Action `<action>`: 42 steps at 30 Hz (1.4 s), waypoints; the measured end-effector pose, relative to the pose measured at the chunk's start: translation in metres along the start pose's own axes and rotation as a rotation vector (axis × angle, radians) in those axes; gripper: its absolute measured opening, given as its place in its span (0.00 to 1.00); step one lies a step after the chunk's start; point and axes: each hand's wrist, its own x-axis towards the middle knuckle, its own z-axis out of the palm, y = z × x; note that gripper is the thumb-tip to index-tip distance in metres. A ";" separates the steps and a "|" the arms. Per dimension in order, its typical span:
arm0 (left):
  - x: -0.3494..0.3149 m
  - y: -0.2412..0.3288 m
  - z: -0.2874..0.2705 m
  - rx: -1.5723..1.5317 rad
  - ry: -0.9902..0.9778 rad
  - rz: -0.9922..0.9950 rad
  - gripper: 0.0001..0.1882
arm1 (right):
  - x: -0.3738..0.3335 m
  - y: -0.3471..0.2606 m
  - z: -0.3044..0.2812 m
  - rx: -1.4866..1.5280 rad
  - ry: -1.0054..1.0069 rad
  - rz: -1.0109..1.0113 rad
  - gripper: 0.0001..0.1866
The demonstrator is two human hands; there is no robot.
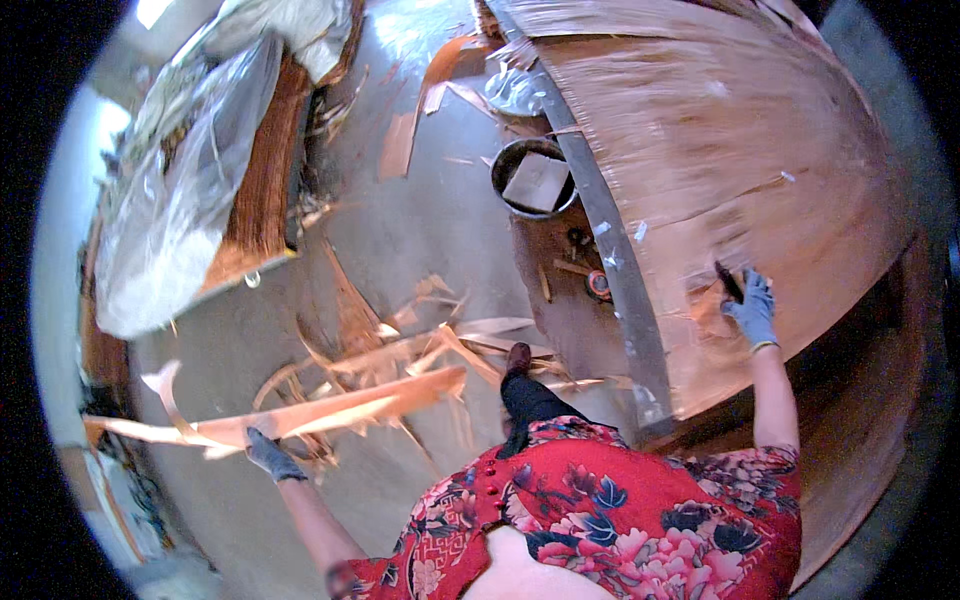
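Observation:
My left hand [271, 455], in a grey-blue glove, grips a long, ragged strip of wood veneer [400, 396] out to my left, above the floor scraps. On the right, my gloved right hand [755, 312] holds a slim dark tool [728, 281]; its exact kind is unclear. That hand is over the near part of a broad stack of brown veneer sheets [700, 140]. A torn, more orange patch [708, 312] shows in the sheet beside its fingers. Small pale bits lie along the stack's left side.
Loose veneer scraps [350, 315] litter the floor ahead of me. A dark bucket [497, 183] with a pale flat piece in it stands beside the table edge [600, 215]. A round red-and-black object [598, 285] lies below it. Clear plastic [180, 240] covers another veneer pile [268, 165] at left.

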 end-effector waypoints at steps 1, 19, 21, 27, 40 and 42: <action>0.018 0.010 0.012 -0.008 -0.010 0.045 0.21 | -0.004 0.001 0.007 0.025 0.034 0.010 0.41; 0.157 0.357 0.658 0.528 -0.215 0.938 0.16 | 0.018 -0.128 -0.007 0.042 0.376 0.358 0.41; 0.095 0.407 0.784 0.621 -0.286 1.136 0.16 | 0.040 -0.140 0.020 0.047 0.379 0.488 0.39; -0.191 0.433 1.044 0.879 -0.508 1.699 0.16 | 0.085 -0.182 0.033 -0.085 0.408 0.585 0.27; -0.591 0.147 0.979 0.104 -1.626 2.648 0.45 | 0.062 -0.176 0.043 -0.051 0.373 0.706 0.23; -0.585 0.146 0.975 0.165 -1.750 2.670 0.48 | 0.068 -0.175 0.046 -0.026 0.366 0.689 0.23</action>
